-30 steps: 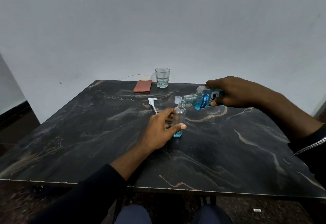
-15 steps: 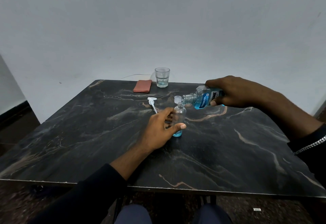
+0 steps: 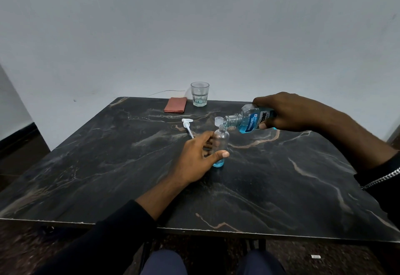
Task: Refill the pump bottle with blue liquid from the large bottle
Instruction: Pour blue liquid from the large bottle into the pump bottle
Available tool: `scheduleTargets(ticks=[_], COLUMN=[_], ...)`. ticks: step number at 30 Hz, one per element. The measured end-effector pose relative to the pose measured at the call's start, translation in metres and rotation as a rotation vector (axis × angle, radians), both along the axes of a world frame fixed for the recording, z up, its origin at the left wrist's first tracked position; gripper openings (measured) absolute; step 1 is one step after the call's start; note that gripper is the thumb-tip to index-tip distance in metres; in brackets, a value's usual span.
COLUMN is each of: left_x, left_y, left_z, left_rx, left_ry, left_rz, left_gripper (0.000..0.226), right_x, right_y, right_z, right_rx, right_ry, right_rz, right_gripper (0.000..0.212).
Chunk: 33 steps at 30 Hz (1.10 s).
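Observation:
A small clear pump bottle (image 3: 221,142) stands upright on the dark marble table (image 3: 108,166), open at the top, with a little blue liquid at its bottom. My left hand (image 3: 195,157) wraps around its body. My right hand (image 3: 287,112) holds the large bottle (image 3: 249,121) of blue liquid tipped almost level, its open mouth right over the small bottle's neck. The white pump head (image 3: 187,126) with its tube lies on the table just left of the bottles. A clear cap (image 3: 218,121) stands behind the small bottle.
A drinking glass (image 3: 199,94) stands at the table's far edge, with a folded reddish cloth (image 3: 175,108) to its left. A thin wire runs along the wall behind them. My knees show below the near table edge.
Almost nothing has moved. Both hands keep the same grip, and the large bottle stays tipped over the small bottle's neck.

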State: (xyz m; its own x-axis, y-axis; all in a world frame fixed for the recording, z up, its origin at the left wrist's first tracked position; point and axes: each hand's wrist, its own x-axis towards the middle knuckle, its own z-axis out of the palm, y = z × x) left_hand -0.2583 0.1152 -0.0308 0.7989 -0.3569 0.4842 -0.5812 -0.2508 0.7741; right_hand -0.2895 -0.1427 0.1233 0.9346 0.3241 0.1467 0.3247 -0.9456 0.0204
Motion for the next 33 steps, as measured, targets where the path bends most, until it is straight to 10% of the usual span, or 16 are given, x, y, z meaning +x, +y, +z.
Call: scheduleTargets(ticks=[33], left_x=[0.0007], left_y=[-0.0015], left_z=[-0.0009], left_rx=[-0.019], left_ry=[0.004], left_rz=[-0.002], left_gripper=[0.047], right_x=[0.0022], right_y=[0.0001], right_z=[0.0021], right_rx=[-0.045], right_ry=[-0.016], right_rz=[-0.016], right_gripper=[0.028])
